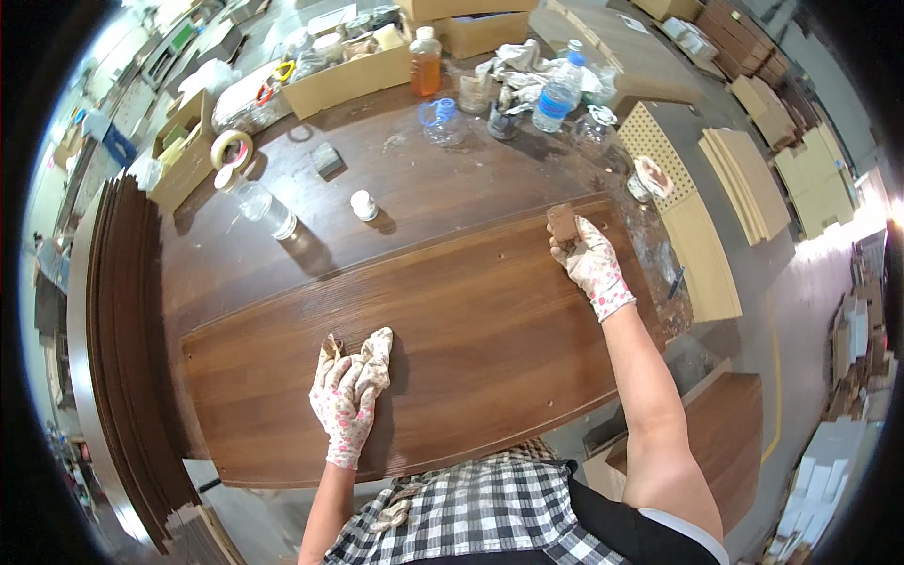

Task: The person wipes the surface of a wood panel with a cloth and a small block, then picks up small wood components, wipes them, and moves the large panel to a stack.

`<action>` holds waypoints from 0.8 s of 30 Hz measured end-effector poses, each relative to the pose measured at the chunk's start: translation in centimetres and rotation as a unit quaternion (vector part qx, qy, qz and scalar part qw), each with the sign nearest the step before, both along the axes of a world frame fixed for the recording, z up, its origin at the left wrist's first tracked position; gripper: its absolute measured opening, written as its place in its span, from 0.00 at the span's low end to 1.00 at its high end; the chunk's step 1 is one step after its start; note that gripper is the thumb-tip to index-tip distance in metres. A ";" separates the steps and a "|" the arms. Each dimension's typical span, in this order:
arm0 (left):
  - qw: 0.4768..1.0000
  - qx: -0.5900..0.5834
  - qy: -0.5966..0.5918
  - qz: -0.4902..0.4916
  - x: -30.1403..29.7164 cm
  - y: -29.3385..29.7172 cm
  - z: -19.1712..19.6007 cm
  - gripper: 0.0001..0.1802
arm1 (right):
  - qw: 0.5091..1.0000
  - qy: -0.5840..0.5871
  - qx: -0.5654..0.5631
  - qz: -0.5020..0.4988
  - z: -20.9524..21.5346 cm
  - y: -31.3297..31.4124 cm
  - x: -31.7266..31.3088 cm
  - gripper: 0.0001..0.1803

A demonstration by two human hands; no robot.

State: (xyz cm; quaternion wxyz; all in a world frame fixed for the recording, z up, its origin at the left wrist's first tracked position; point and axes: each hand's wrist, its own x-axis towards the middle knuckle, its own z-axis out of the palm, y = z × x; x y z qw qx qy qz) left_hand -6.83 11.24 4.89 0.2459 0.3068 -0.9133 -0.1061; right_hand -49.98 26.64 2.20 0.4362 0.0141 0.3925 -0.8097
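A long brown wood-grain board [452, 367] lies across the bench in front of me. My left hand [345, 400], in a white glove with pink dots, is over its left half. Bunched at those fingers is a stained off-white rag [379, 350], pressed to the board. Near the board's far right corner, my right hand [591, 264], gloved alike, grips a small brown block [562, 223]. The block's exact material cannot be made out. Its fingers close round the block's near end.
Beyond the board stand a white-capped jar [363, 205], a clear bottle [266, 209], a grey block [327, 160] and a tape roll [232, 151]. Farther back are a blue-labelled bottle [557, 94] and an amber bottle [426, 64]. Stacked brown panels [141, 339] line the left side.
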 end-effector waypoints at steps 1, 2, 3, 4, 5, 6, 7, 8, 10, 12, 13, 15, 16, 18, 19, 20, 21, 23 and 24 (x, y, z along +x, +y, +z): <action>1.000 0.017 0.015 -0.009 0.6 -0.2 -0.5 0.20 | 0.999 -0.016 -0.026 0.015 -0.1 0.5 0.5 0.17; 0.999 0.035 0.033 -0.016 0.7 -0.1 -0.8 0.21 | 0.999 -0.021 0.005 -0.032 0.3 0.7 1.5 0.17; 0.997 0.045 0.064 -0.018 0.7 -0.1 -1.0 0.19 | 0.999 -0.016 -0.002 -0.031 -0.2 1.3 1.8 0.17; 0.996 0.052 0.068 -0.022 0.7 -0.4 -1.2 0.17 | 1.000 -0.007 -0.005 -0.023 0.0 1.7 2.0 0.16; 0.996 0.059 0.070 -0.023 0.7 -0.7 -1.1 0.15 | 1.000 0.000 -0.008 -0.013 0.3 1.8 2.2 0.16; 0.994 0.062 0.087 -0.025 0.6 -0.6 -1.0 0.11 | 1.000 0.005 -0.006 -0.010 0.5 1.7 2.5 0.16; 0.994 0.064 0.091 -0.021 0.6 -0.5 -0.9 0.11 | 0.999 0.033 -0.019 0.004 0.8 1.6 2.7 0.16; 0.993 0.062 0.097 -0.028 0.5 -0.7 -0.9 0.10 | 0.997 0.061 -0.033 0.020 1.3 1.1 3.2 0.17; 0.991 0.062 0.115 -0.030 0.7 -0.8 -1.0 0.09 | 0.995 0.085 -0.031 0.034 2.2 0.0 4.3 0.17; 0.992 0.040 0.118 -0.027 1.1 -0.9 -1.2 0.08 | 0.990 0.127 -0.028 0.063 3.1 -1.2 5.2 0.23; 0.992 0.032 0.119 -0.028 1.1 -1.0 -1.3 0.07 | 0.989 0.127 -0.028 0.072 3.6 -1.5 5.5 0.23; 0.991 0.024 0.125 -0.030 0.9 -1.0 -1.2 0.08 | 0.951 0.278 0.015 0.137 4.1 -2.0 6.3 0.27; 0.990 0.029 0.132 -0.030 0.9 -1.1 -1.4 0.09 | 0.936 0.313 0.018 0.161 3.8 -2.2 6.6 0.29; 0.989 0.031 0.141 -0.030 0.6 -1.0 -1.3 0.08 | 0.881 0.421 0.062 0.206 3.8 -2.4 6.8 0.29; 0.989 0.034 0.141 -0.022 0.7 -1.1 -1.1 0.08 | 0.812 0.523 0.103 0.238 3.7 -2.5 6.9 0.28; 0.989 0.040 0.141 -0.022 0.7 -1.1 -1.0 0.08 | 0.643 0.726 0.179 0.165 4.9 -2.8 7.7 0.27; 0.989 0.046 0.140 -0.023 0.7 -1.1 -0.9 0.08 | 0.646 0.723 0.217 0.118 4.4 -2.8 8.0 0.25; 0.988 0.054 0.147 -0.013 0.9 -1.0 -1.1 0.08 | 0.561 0.772 0.296 0.026 4.5 -2.4 8.3 0.22; 0.988 0.047 0.148 -0.012 0.9 -1.1 -1.1 0.07 | 0.614 0.717 0.330 -0.004 5.1 -2.4 9.5 0.18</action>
